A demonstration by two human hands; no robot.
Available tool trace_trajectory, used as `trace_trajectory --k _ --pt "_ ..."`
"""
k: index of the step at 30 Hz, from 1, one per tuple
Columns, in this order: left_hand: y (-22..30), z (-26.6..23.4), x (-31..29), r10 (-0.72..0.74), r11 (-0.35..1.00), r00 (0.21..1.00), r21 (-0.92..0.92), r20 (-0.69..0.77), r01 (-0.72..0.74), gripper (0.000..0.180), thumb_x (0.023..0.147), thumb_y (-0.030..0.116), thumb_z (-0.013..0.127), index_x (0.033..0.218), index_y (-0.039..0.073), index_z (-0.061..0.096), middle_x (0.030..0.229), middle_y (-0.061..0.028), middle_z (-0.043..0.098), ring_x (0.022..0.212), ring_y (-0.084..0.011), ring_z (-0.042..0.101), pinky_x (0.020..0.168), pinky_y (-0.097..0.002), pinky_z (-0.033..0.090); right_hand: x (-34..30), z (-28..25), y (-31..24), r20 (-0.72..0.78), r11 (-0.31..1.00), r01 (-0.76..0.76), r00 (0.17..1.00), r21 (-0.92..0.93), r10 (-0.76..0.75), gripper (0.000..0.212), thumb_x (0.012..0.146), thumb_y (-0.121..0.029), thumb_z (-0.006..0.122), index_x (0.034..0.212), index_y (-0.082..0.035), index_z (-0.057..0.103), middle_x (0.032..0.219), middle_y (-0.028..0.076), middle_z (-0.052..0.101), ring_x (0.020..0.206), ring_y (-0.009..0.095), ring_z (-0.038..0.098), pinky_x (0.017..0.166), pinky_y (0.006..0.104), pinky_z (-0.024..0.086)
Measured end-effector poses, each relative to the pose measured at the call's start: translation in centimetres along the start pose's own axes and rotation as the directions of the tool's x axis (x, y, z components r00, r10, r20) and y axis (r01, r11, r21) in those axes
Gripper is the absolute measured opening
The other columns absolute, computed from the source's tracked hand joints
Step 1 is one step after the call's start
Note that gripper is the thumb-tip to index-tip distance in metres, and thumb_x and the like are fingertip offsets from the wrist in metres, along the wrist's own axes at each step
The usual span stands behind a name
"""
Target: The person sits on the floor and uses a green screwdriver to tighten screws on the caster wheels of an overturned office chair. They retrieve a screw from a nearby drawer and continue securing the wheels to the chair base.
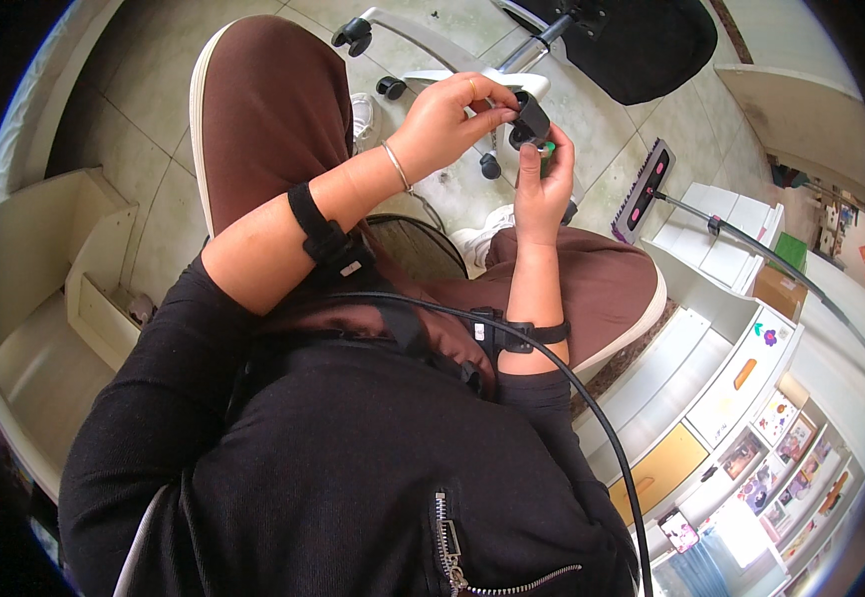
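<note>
Both of my hands are raised in front of me, above my knees. Between them is a black, rounded part (530, 121) that looks like a chair caster. My left hand (447, 124) pinches its left side with thumb and fingertips. My right hand (544, 189) grips it from below and the right. A small green thing (549, 151) shows between the right thumb and fingers; its kind is unclear. Just beyond the hands stands a swivel chair's pale base (462, 80), with black casters (390, 88) at its leg ends.
A black chair seat (642, 45) is at the top. A flat brush head (644, 189) with purple bristles and a long handle stands to the right, near a white drawer cabinet (731, 368). A black cable (597, 408) crosses my body. An open pale cabinet (34, 328) lies left.
</note>
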State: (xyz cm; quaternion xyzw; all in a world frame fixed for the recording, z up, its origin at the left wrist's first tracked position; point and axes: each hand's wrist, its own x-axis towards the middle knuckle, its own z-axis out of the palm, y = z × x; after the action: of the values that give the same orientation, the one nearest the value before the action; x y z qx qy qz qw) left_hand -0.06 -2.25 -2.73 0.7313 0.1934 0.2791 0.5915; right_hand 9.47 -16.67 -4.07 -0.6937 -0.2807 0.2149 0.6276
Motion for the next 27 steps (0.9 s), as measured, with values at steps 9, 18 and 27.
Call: trace_trajectory --k 9,18,27 --pt "1.0 -1.7 1.2 0.171 0.953 0.977 0.233 0.124 -0.196 0.010 0.083 0.007 0.068 0.093 0.004 0.065 0.092 -0.0054 0.063 0.076 -0.0164 0.062 0.062 -0.0272 0.049 0.0 -0.1 0.1 0.010 0.999 -0.033 0.999 -0.010 0.033 0.055 0.088 -0.039 0.070 0.123 -0.001 0.051 0.107 0.004 0.057 0.086 0.009 0.053 0.074 0.0216 0.045" --pt "1.7 -1.8 1.8 0.242 0.825 0.939 0.457 0.245 -0.332 0.015 0.086 0.014 0.066 0.099 0.011 0.061 0.107 -0.0003 0.059 0.083 -0.0235 0.063 0.069 -0.0355 0.051 -0.1 -0.3 0.2 0.012 0.997 -0.066 0.998 -0.030 0.066 0.055 0.088 -0.042 0.068 0.122 -0.001 0.051 0.109 0.004 0.057 0.088 0.010 0.054 0.078 0.0231 0.045" --pt "1.2 -2.2 0.8 0.144 0.885 0.975 0.419 0.170 -0.204 0.014 0.088 0.014 0.065 0.101 0.010 0.062 0.101 -0.0019 0.060 0.079 -0.0196 0.064 0.068 -0.0325 0.051 0.0 0.1 0.1 0.000 0.999 -0.041 0.999 0.005 0.041 0.056 0.088 -0.039 0.070 0.124 -0.001 0.051 0.114 0.007 0.058 0.096 0.013 0.054 0.085 0.0258 0.044"
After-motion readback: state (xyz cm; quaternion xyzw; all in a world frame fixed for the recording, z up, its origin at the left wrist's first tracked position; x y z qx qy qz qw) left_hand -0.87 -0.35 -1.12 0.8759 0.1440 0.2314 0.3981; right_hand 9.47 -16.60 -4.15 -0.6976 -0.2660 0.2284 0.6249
